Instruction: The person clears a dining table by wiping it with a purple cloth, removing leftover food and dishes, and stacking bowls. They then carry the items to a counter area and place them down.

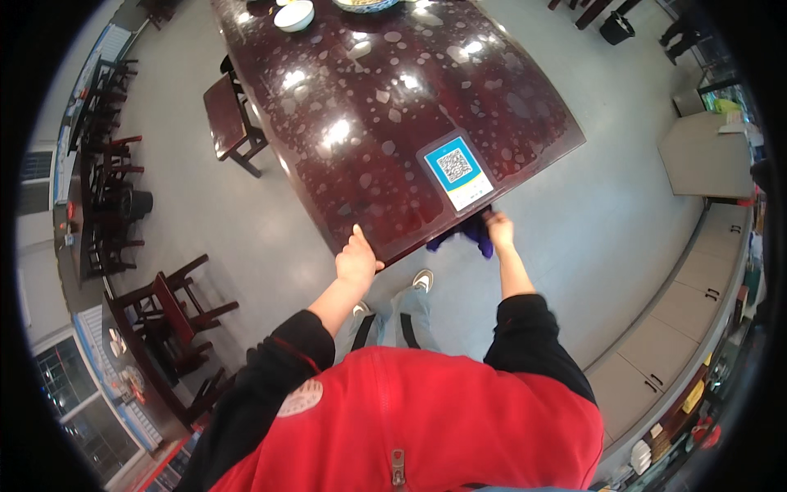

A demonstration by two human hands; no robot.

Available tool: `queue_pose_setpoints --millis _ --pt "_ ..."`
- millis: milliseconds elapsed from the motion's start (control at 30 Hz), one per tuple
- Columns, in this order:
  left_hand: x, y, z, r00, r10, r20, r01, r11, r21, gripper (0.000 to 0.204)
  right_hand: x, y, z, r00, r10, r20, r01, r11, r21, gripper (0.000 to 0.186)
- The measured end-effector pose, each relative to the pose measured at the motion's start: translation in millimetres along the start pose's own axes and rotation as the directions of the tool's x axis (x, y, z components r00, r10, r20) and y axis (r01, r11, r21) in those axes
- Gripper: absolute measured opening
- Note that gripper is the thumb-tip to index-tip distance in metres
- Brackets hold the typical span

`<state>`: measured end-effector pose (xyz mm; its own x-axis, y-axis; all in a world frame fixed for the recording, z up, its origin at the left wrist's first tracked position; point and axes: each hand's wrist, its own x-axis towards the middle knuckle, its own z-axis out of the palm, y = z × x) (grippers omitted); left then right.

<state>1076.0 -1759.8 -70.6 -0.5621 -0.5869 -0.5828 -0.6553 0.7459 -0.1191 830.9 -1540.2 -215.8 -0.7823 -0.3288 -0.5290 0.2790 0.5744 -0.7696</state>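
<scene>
A dark red-brown wooden table [361, 156] with a glossy top, marked by many pale blotches, stretches away in front of me. My left hand [356, 261] holds the table's near left corner, one finger lying along the edge and the others partly hidden. At the near edge, farther right, my right hand [499, 233] grips a purple cloth [469, 234]. The cloth hangs at the edge, and part of it is hidden under the tabletop. Close to this edge a blue and white code card [457, 174] lies flat on the table.
A white bowl [293, 15] and a patterned bowl [366, 4] stand at the table's far end. Left of it is a wooden bench [231, 119], with a dark chair [174, 310] nearer me. Cabinets [668, 307] line the right side. A black bin [616, 29] stands far right.
</scene>
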Motion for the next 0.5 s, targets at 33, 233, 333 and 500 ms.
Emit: queue_pose_setpoints --millis 33,233,333,500 --pt "-2.5 0.8 1.3 0.999 0.01 -0.043 -0.009 1.0 0.016 0.112 -0.8 0.9 0.4 0.941 0.042 0.337 0.149 0.841 -0.521 0.023" --pt "-4.1 0.4 1.9 0.999 0.023 -0.044 -0.023 1.0 0.021 0.112 -12.7 -7.6 5.4 0.975 -0.099 0.197 0.194 0.813 -0.55 0.026" --pt "-5.8 0.6 1.8 0.999 0.018 -0.049 -0.015 0.999 0.051 0.111 -15.8 -16.0 4.9 0.985 -0.114 -0.131 0.116 0.993 0.014 0.027" --pt "-2.9 1.5 -3.9 1.0 -0.015 -0.026 0.014 0.999 -0.039 0.115 -28.7 -23.8 -10.8 0.988 -0.136 0.068 0.152 0.863 -0.482 0.03"
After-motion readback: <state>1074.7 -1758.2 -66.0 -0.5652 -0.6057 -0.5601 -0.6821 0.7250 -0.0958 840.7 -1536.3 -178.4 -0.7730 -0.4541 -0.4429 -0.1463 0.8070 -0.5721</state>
